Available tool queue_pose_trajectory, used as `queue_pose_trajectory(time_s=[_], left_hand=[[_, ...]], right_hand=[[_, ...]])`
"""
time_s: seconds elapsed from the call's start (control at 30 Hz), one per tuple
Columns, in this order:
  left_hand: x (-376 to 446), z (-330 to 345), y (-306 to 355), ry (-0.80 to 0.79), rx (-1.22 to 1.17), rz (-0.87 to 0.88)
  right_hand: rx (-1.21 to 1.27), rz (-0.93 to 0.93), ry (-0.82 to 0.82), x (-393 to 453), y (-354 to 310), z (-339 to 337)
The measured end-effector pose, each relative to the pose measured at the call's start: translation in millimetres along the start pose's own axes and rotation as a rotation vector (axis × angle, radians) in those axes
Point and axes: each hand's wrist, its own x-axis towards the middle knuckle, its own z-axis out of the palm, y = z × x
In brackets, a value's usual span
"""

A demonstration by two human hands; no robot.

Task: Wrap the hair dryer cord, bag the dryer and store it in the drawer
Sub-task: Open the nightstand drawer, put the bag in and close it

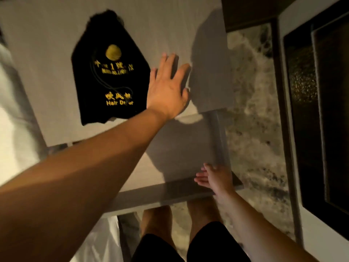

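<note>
A black drawstring bag [105,72] with yellow "Hair Dryer" lettering lies on the pale tabletop [47,44]; it looks filled, and the dryer and its cord are hidden. My left hand [168,87] hovers flat with fingers spread just right of the bag, near the table's front edge. Below the tabletop a grey drawer [181,146] stands pulled out, with nothing seen inside it. My right hand [213,176] rests on the drawer's front right corner, fingers over the front panel [151,197].
A white cloth or bedding [17,120] lies at the left. Marbled floor [251,129] runs to the right of the table, beside a dark framed cabinet [317,110]. My bare legs [156,222] stand under the drawer front.
</note>
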Motion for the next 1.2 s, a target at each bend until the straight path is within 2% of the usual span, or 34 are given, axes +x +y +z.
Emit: queue_pose_trajectory(time_s=[0.07, 0.13, 0.27, 0.33, 0.4, 0.43, 0.5, 0.57, 0.73, 1.0, 1.2], left_hand=[[-2, -30, -16, 0.129, -0.084, -0.087], [-4, -58, -42, 0.264, -0.111, -0.189], [-8, -84, -103, 0.399, -0.251, -0.454], [-9, -83, -127, 0.373, -0.388, -0.637], [-9, -75, -144, 0.299, -0.535, -0.760], [-10, -71, -149, 0.259, -0.625, -0.787], [-12, -62, -155, 0.213, -0.833, -0.784], [-15, -52, -158, 0.208, -0.950, -0.767], [-16, -39, -161, 0.230, -1.052, -0.825], [-52, -20, -138, 0.144, -0.839, -0.695], [-130, 10, -95, 0.002, -0.749, -0.646]], right_hand=[[-0.074, -0.274, -0.072, -6, -47, 25], [-0.222, -0.591, -0.053, -12, -96, 49], [-0.439, -0.921, -0.017, -7, -175, 93], [-0.580, -1.139, 0.105, 3, -200, 106], [-0.811, -1.382, 0.349, 15, -215, 108], [-0.937, -1.446, 0.441, 22, -218, 105], [-1.164, -1.476, 0.498, 36, -216, 97], [-1.284, -1.467, 0.492, 48, -210, 91], [-1.262, -1.490, 0.548, 53, -210, 92], [-1.243, -1.497, 0.572, 51, -209, 93], [-1.233, -1.504, 0.578, 50, -209, 94]])
